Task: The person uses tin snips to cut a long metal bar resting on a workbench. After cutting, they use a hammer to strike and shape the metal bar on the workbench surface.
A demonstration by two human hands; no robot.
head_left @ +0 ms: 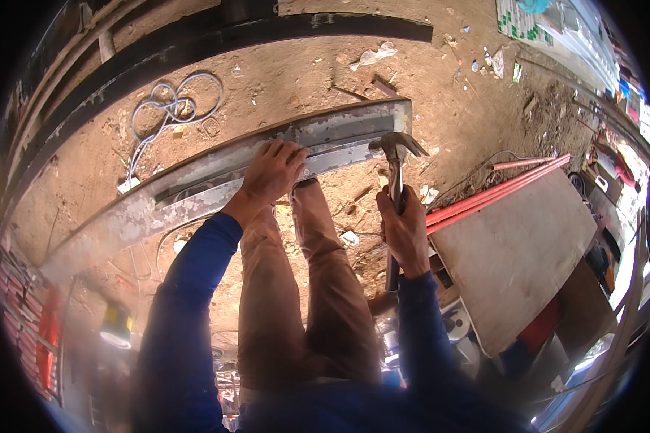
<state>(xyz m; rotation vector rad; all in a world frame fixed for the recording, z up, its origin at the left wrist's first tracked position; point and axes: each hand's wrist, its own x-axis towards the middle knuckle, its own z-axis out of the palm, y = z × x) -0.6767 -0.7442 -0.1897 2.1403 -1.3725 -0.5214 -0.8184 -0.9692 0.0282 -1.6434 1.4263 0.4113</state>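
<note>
My right hand is wrapped round the handle of a claw hammer, held upright with its metal head at the right end of a long steel channel. The channel's grey paint is worn and flaking. It lies slantwise across the ground before my feet. Over its middle, my left hand rests with bent fingers close together. Whatever they may pinch is hidden beneath them. A small round piece shows on the channel beside the left fingertips.
A dark beam runs along the far side. Coiled pale cable lies on the dirt floor. At right are red-orange tubes and a large flat board. A yellow-and-black lamp-like object stands at lower left.
</note>
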